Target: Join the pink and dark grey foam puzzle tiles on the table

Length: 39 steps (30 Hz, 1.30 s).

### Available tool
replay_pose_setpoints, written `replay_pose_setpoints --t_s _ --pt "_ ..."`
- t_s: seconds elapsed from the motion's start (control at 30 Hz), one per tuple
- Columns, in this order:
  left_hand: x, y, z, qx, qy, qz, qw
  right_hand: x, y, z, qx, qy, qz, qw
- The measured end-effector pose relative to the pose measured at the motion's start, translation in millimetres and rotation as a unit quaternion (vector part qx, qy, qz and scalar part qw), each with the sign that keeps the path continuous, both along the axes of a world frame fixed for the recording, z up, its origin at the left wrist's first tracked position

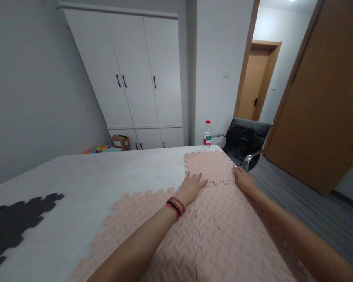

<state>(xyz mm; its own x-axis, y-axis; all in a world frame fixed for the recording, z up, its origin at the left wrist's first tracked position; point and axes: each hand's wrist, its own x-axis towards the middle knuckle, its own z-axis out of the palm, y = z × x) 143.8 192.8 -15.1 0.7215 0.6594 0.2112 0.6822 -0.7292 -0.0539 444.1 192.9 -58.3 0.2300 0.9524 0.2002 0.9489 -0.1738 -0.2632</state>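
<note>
Pink foam mat tiles (223, 231) with jigsaw edges and a raised woven pattern lie joined on the table. A smaller-looking pink tile (208, 164) sits at the far end, its near edge meeting the larger ones along a visible seam. My left hand (193, 187) rests flat near that seam, fingers spread, wearing red and dark bracelets on its wrist. At the right table edge, my right hand (243, 180) touches the side of the tiles near the same seam, its fingers stretched forward and partly hidden. Neither hand appears to hold anything.
A dark grey foam tile (14, 223) lies on the white table (106, 172) at left. Near the far edge stands a red-capped bottle (207, 135). Beyond are a black chair (247, 137), a cardboard box (120, 141), white cabinets (138, 70) and a wooden door (323, 98).
</note>
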Motion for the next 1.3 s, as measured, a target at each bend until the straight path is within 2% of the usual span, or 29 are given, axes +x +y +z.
replay_pose_setpoints --t_s 0.07,0.2,0.37,0.47,0.57,0.67,0.77,0.87,1.0,1.13,1.3 --pt "6 -1 0.7 -0.019 0.011 -0.035 0.999 -3 7 6.1 -0.010 -0.008 0.018 1.000" --pt "9 3 3.8 -0.047 0.017 -0.054 0.997 -17 26 15.5 -0.014 -0.012 0.025 1.000" --pt "6 15 7.0 -0.087 0.020 -0.074 0.993 -46 36 0.5 -0.030 -0.009 0.024 0.999" --pt "6 23 7.7 -0.106 0.015 -0.082 0.991 -53 36 -8.8 -0.043 -0.009 0.022 0.999" --pt "12 34 9.8 -0.120 0.002 -0.084 0.989 -52 36 -10.0 -0.050 -0.010 0.022 0.998" --pt "29 47 11.0 -0.131 -0.015 -0.075 0.988 -51 36 -7.5 -0.048 -0.016 0.022 0.998" --pt "56 52 3.2 -0.114 -0.049 -0.039 0.991 -51 35 -5.2 -0.041 -0.022 0.018 0.999" --pt "78 47 -15.4 -0.099 -0.077 0.015 0.992 -51 34 -3.0 -0.029 -0.021 0.009 0.999" --pt "87 40 -36.7 -0.114 -0.083 0.051 0.989 -52 30 -0.3 -0.004 -0.013 -0.025 1.000" --pt "83 38 -39.8 -0.136 -0.082 0.056 0.986 -53 27 -1.4 0.009 -0.003 -0.073 0.997" --pt "83 39 -32.4 -0.166 -0.103 0.065 0.979 -51 32 -4.4 -0.015 0.015 -0.076 0.997"
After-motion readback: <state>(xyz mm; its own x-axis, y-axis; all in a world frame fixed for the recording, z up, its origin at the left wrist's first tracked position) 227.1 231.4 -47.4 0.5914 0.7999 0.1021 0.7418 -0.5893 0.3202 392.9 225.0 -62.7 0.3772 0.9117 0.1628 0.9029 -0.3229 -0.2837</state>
